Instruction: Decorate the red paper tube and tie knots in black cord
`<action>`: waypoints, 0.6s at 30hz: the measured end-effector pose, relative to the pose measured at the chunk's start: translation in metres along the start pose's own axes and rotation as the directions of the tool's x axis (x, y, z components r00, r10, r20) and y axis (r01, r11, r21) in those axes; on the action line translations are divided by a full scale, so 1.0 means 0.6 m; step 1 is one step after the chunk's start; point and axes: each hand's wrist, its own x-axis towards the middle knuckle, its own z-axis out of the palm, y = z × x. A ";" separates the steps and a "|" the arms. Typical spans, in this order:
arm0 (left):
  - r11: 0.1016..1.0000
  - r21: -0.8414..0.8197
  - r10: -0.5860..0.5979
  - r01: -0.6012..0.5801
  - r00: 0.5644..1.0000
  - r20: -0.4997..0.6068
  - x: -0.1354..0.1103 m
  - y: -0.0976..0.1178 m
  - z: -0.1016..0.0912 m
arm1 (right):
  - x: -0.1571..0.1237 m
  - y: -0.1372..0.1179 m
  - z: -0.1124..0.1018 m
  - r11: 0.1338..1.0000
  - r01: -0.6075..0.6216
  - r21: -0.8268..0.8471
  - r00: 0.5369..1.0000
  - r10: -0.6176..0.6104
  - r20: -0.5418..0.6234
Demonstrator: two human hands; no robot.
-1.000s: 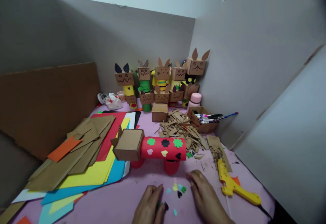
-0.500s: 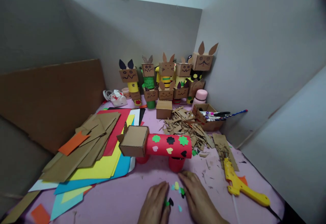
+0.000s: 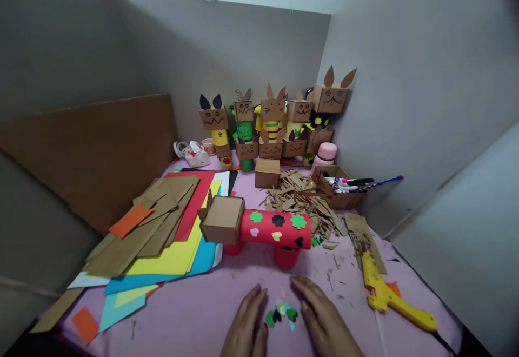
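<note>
Several small paper cut-outs (image 3: 283, 312) in green, black, light blue and yellow lie in a little heap on the pink tabletop. My left hand (image 3: 247, 324) rests to the left of the heap, fingers stretched out. On the other side my right hand (image 3: 322, 316) lies with its fingers extended, holding nothing. Just beyond them a red paper tube (image 3: 263, 232) with green and black flowers and several hearts lies level on red supports (image 3: 286, 258). A cardboard box with ears (image 3: 223, 219) joins its left end.
Stacked cardboard and coloured paper (image 3: 162, 259) lie on the left. A yellow glue gun (image 3: 389, 297) sits on the right. Cardboard scraps (image 3: 300, 194), a box of pens (image 3: 338, 189), a small box (image 3: 267, 173) and several cardboard animals (image 3: 271, 109) stand behind.
The scattered cut-outs have come together into a tighter heap between my hands. The whole view has shifted slightly, so the objects appear further right.
</note>
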 end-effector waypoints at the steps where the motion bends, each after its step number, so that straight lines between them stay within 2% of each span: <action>1: 0.999 -0.029 -0.019 0.019 1.000 0.011 -0.002 0.002 -0.001 | -0.002 0.001 0.001 1.000 0.000 -0.002 1.000 0.000 0.012; 4: 0.993 -0.102 -0.049 0.057 0.996 0.080 -0.002 0.010 -0.009 | -0.008 0.003 0.002 0.993 0.069 0.092 0.994 -0.076 0.078; 6: 0.993 -0.072 -0.089 0.096 0.992 0.090 0.003 0.014 -0.018 | -0.010 0.003 0.000 0.991 0.003 0.131 1.000 -0.007 0.025; 9: 0.987 0.028 -0.159 0.156 0.980 0.120 0.015 0.019 -0.032 | -0.009 0.001 -0.002 0.987 -0.127 0.103 0.990 0.133 -0.051; 12: 0.982 0.080 -0.186 0.174 0.966 0.178 0.027 0.025 -0.036 | -0.002 -0.010 -0.001 0.996 -0.085 0.029 0.996 0.084 0.027; 15: 0.981 0.070 -0.194 0.183 0.956 0.222 0.036 0.031 -0.034 | 0.004 -0.024 0.000 0.998 0.015 0.058 0.993 -0.021 0.115; 18: 0.971 0.007 -0.230 0.237 0.933 0.277 0.042 0.037 -0.038 | 0.004 -0.029 -0.009 0.993 -0.046 0.106 0.992 0.033 0.125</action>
